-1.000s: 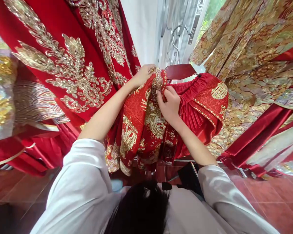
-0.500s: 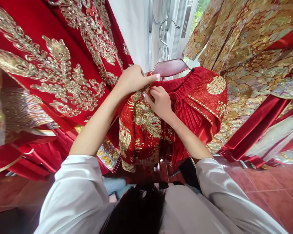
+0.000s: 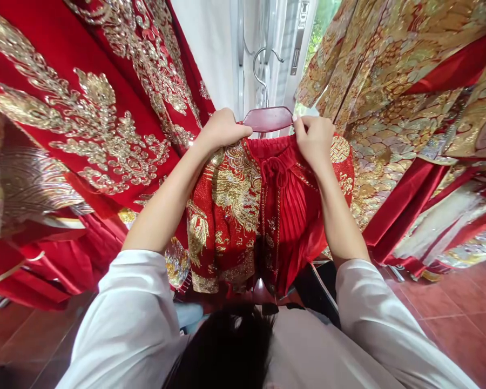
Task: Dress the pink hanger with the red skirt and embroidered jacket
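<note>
A red skirt with gold embroidery (image 3: 263, 205) hangs in front of me from a dark red wooden hanger (image 3: 268, 118) with a metal hook. My left hand (image 3: 222, 129) is closed on the skirt's waistband at the hanger's left end. At the hanger's right end my right hand (image 3: 315, 138) pinches the waistband between thumb and fingers. Both arms reach up in white sleeves.
A large red garment with gold and silver embroidery (image 3: 89, 108) hangs close on the left. Gold brocade robes with red trim (image 3: 405, 102) hang on the right. A white wall and window frame (image 3: 243, 48) lie behind. The floor has red-brown tiles (image 3: 449, 308).
My right hand has moved from the middle of the skirt to the right end of the hanger. The waistband is now spread along the hanger. My left hand stayed at the left end.
</note>
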A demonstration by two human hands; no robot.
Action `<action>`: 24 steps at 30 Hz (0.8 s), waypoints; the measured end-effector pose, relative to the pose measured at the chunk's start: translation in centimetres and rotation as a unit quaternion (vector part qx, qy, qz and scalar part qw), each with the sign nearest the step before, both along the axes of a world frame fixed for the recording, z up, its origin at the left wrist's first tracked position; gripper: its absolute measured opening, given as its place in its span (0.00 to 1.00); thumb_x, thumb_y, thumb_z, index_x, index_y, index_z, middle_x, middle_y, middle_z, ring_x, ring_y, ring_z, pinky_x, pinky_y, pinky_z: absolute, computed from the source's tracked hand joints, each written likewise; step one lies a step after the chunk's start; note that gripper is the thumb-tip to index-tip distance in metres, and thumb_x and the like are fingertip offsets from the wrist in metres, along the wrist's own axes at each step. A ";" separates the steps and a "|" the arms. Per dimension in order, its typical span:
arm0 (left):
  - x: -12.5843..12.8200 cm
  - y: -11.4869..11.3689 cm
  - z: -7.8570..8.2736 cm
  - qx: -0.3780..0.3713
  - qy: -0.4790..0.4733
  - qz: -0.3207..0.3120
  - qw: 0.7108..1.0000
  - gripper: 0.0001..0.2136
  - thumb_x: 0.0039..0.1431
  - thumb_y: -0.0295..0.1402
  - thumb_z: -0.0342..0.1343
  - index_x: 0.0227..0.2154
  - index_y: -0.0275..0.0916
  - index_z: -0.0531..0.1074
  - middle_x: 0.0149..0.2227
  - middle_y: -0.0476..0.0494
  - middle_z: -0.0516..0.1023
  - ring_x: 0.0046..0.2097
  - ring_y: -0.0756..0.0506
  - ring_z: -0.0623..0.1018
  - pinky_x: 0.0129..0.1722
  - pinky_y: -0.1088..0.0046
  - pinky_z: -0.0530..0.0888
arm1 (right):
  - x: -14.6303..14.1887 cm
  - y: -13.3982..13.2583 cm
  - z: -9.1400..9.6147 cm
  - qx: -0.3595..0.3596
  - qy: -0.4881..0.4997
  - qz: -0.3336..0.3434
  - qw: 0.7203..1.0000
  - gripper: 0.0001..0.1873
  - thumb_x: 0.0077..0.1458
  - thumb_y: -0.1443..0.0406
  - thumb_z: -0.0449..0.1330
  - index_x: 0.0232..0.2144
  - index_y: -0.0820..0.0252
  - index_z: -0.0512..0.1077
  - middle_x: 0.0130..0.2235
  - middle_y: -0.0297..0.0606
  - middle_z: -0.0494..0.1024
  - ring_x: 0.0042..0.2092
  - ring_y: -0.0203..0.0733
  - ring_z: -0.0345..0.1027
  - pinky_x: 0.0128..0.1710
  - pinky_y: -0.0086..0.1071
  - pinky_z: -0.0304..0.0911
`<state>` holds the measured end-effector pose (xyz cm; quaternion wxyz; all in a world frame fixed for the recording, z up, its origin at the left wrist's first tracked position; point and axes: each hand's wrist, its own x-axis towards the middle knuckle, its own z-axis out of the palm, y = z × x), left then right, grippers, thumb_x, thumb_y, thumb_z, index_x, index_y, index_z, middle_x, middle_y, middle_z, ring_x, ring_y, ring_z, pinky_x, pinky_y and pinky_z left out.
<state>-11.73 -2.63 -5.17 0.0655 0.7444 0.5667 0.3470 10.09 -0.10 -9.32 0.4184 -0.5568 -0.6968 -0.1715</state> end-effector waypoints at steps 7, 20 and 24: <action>-0.1 1.5 0.5 -0.080 -0.030 -0.074 0.994 0.05 0.38 0.31 0.57 0.17 0.37 0.65 0.16 0.47 0.62 0.27 0.43 0.71 0.26 0.69 0.66 | -1.4 -0.8 -2.4 0.090 0.077 0.075 0.990 0.19 0.64 0.59 0.43 0.38 0.59 0.71 0.39 0.46 0.73 0.48 0.48 0.64 0.49 0.46 0.54; -0.6 0.6 -1.3 -0.034 -0.076 -0.108 0.991 0.05 0.41 0.29 0.53 0.20 0.31 0.68 0.19 0.45 0.63 0.30 0.44 0.71 0.26 0.72 0.68 | -5.9 -1.2 -3.8 0.057 0.062 0.094 0.992 0.13 0.61 0.66 0.49 0.27 0.61 0.69 0.29 0.44 0.71 0.43 0.49 0.63 0.45 0.45 0.57; -0.9 0.8 -1.6 -0.020 -0.091 -0.117 0.989 0.05 0.41 0.30 0.52 0.20 0.34 0.68 0.19 0.46 0.64 0.28 0.46 0.70 0.25 0.73 0.66 | -5.7 -0.8 -2.1 -0.008 -0.019 0.095 0.995 0.09 0.57 0.65 0.57 0.26 0.63 0.72 0.28 0.43 0.71 0.38 0.47 0.65 0.42 0.42 0.56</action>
